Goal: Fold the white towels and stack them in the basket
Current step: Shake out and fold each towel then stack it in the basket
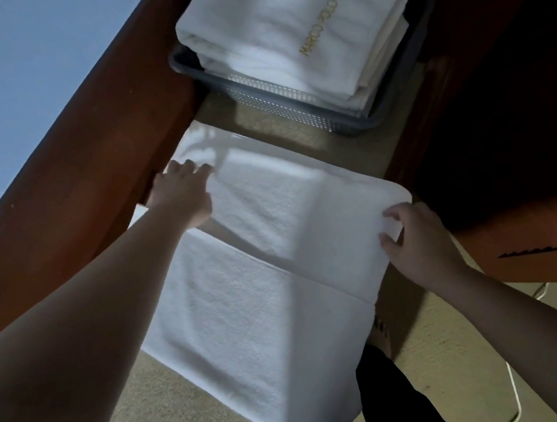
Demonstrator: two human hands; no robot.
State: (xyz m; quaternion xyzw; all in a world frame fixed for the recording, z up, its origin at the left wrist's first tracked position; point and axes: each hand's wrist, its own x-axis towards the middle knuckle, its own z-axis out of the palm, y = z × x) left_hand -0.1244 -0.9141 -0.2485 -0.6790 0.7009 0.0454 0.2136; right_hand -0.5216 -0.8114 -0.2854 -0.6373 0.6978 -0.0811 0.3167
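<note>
A white towel (260, 281) lies spread on the tan surface, its far half folded back over the near half, with the fold's edge crossing the middle. My left hand (182, 193) grips the folded layer's far left corner. My right hand (414, 241) pinches the folded layer's right corner between thumb and fingers. Beyond the towel stands a grey perforated basket (293, 102) that holds a stack of folded white towels (288, 27); the top one carries gold lettering.
A reddish-brown wooden rail (75, 156) runs along the left, with a blue wall behind it. Dark wood furniture (501, 118) rises on the right. A white cable (515, 382) lies on the carpet at the lower right, beside my dark trouser leg (393, 398).
</note>
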